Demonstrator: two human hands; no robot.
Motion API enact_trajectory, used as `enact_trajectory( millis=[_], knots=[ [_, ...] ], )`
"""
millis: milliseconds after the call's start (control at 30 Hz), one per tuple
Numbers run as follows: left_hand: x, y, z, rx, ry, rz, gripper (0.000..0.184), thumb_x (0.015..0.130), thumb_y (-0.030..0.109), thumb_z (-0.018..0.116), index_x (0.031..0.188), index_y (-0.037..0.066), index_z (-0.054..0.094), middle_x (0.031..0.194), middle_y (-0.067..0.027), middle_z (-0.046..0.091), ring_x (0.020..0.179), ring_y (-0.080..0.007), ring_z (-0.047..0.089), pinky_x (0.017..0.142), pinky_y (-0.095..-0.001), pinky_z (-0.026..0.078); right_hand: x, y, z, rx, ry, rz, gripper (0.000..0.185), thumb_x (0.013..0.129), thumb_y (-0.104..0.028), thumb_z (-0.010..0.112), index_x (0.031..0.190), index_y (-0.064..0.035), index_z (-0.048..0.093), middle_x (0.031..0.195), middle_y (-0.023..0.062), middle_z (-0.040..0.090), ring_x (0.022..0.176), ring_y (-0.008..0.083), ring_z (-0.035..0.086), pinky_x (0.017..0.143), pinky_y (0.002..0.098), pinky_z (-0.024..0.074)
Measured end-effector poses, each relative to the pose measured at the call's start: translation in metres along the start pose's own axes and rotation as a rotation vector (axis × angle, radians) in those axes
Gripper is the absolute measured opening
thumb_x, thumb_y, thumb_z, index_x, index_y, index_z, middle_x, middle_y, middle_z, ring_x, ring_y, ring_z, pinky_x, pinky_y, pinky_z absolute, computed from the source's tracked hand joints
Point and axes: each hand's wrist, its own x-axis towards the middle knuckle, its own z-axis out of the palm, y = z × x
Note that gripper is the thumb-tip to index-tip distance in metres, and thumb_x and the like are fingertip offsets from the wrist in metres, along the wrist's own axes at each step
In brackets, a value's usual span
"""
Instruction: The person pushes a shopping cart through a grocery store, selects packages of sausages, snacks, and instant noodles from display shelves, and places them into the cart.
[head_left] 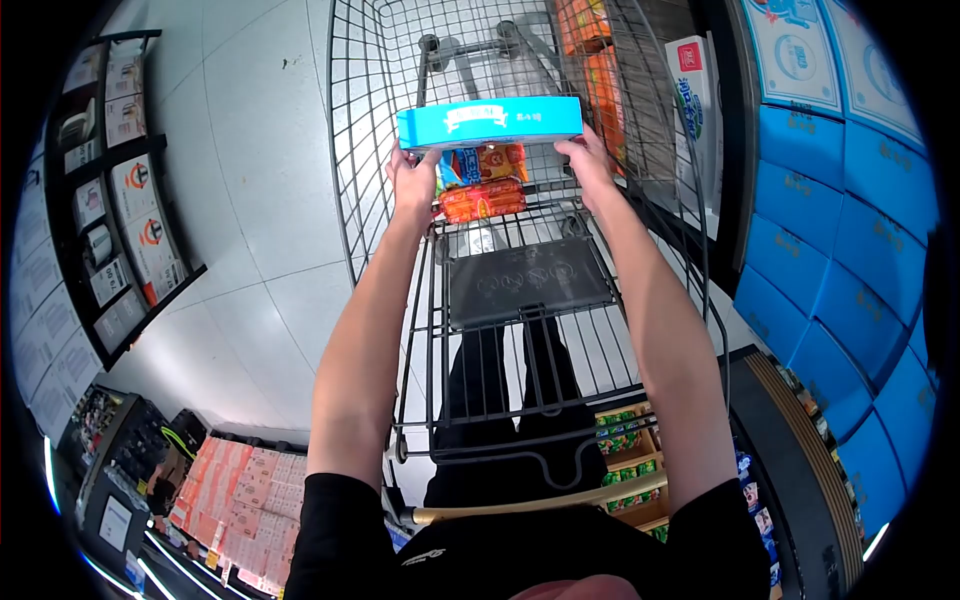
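Observation:
Both my hands grip a long bright-blue box (490,117) with white lettering, held level above the shopping cart's wire basket (365,150). At its left end is my left hand (412,180), thumb on the near side. My right hand (588,165) is closed around the right end in the same way. Just below the box, an orange-red packet (482,202) and a blue-and-orange snack bag (500,165) lie in the cart. The box hides part of the snack bag, and most of my fingers are behind the box.
A black child-seat flap (530,282) and the cart's handle bar (540,503) lie between my arms. Stacked blue cartons (810,220) rise on the right. A shelf display (125,190) stands on the left, with pink cartons (240,500) at lower left. Orange packages (603,95) sit beyond the cart's right side.

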Motion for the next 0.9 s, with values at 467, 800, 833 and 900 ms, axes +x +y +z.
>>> enact_trajectory(
  millis=[467,800,833,900],
  knots=[
    [0.001,0.004,0.02,-0.129,0.059,-0.041,0.083,0.084,0.005,0.063,0.15,0.0,0.014,0.138,-0.0224,0.047,0.126,-0.0304,0.047,0.108,-0.039,0.035,0.028,0.03,0.0,0.037,-0.032,0.109,0.046,0.068,-0.005,0.057,0.113,-0.0031,0.051,0.099,0.0099,0.056,0.092,0.0212,0.053,0.084,0.0349,0.0435],
    [0.022,0.035,0.063,0.217,-0.121,0.444,0.067,0.089,0.01,0.065,0.146,0.003,0.031,0.14,-0.0178,0.049,0.133,-0.0298,0.046,0.103,-0.0391,0.044,-0.005,0.094,0.008,0.394,0.185,0.374,0.04,0.072,0.001,0.052,0.111,-0.0004,0.048,0.11,0.0132,0.056,0.099,0.0277,0.062,0.085,0.0439,0.0547],
    [0.018,0.042,0.072,0.334,-0.115,0.41,0.067,0.087,0.01,0.067,0.144,0.003,0.033,0.137,-0.0195,0.052,0.132,-0.0307,0.047,0.104,-0.04,0.043,-0.004,0.104,0.009,0.441,0.225,0.413,0.039,0.071,0.003,0.051,0.11,0.0001,0.049,0.111,0.0136,0.056,0.098,0.0286,0.063,0.083,0.0439,0.0564],
    [0.031,0.039,0.093,0.369,-0.166,0.564,0.068,0.085,0.01,0.068,0.144,0.004,0.034,0.135,-0.0211,0.054,0.132,-0.0313,0.048,0.106,-0.0414,0.041,-0.016,0.098,0.015,0.563,0.331,0.467,0.035,0.071,0.005,0.049,0.107,0.0008,0.05,0.11,0.0151,0.055,0.096,0.0291,0.063,0.077,0.0419,0.0591]
  ],
)
